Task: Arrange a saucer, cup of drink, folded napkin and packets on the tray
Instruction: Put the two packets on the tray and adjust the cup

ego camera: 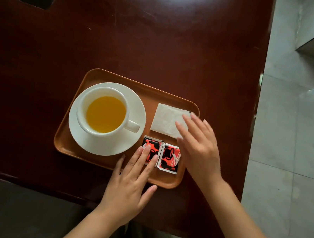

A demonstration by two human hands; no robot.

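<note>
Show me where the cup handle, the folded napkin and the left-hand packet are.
cup handle (133, 126), head view, on the outer curve of the handle.
folded napkin (165, 119), head view, on its uncovered middle.
left-hand packet (153, 145), head view, on its printed face above the fingers.

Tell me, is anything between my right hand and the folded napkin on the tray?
Nothing visible: the right hand lies flat with its fingertips already on the folded napkin, beside the cup and saucer.
</note>
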